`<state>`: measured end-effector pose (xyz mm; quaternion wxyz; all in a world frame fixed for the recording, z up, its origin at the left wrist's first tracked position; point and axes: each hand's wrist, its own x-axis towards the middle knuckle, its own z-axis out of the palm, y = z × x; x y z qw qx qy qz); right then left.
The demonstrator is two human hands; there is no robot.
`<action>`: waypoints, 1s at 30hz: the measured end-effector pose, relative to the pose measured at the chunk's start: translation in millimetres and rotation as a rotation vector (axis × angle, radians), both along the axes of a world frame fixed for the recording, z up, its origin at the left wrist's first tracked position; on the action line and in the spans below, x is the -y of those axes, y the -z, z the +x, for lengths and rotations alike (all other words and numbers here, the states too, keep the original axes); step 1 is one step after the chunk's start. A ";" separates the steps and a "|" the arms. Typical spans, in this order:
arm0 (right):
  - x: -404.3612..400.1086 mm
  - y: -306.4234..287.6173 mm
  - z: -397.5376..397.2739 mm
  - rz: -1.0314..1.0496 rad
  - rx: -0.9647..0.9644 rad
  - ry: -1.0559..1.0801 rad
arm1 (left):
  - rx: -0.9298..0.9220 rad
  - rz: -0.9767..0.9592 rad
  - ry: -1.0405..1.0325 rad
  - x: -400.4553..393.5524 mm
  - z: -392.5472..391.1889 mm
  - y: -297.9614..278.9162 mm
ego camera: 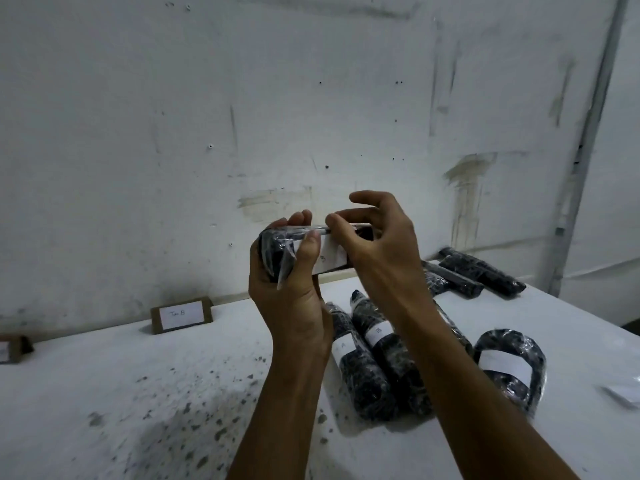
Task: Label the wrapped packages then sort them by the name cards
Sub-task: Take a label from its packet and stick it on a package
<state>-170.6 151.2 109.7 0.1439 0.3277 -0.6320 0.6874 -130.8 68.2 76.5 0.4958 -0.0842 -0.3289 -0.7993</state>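
Observation:
I hold a black package wrapped in clear film (277, 251) up in front of the wall. My left hand (291, 299) grips its left end from below, thumb on the front. A white label (329, 256) runs around its middle. My right hand (374, 244) rests on that label, with fingertips on the package's top edge and the index finger raised. On the white table (138, 393) below lie labelled packages: one marked A (360, 368), one marked B (384, 344), and one with a white label showing no letter (509, 365). A brown name card reading "B" (181, 315) stands near the wall.
Several unlabelled black packages (478, 271) lie at the table's far right by the wall. A second brown name card (12, 348) is cut off at the left edge. A white slip or sheet (623, 393) lies at the right edge. The table's front is speckled with dark spots.

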 end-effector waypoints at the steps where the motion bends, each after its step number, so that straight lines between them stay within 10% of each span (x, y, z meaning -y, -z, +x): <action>1: 3.6 1.6 1.7 0.024 -0.025 0.047 | 0.006 0.012 0.003 -0.3 -0.4 1.2; 14: -7.1 -7.9 1.6 0.062 0.179 -0.070 | 0.025 0.077 0.139 3.0 1.5 0.2; 30: -10.5 3.0 -3.9 0.206 -0.025 -0.355 | 0.269 0.246 0.097 15.6 13.2 -18.3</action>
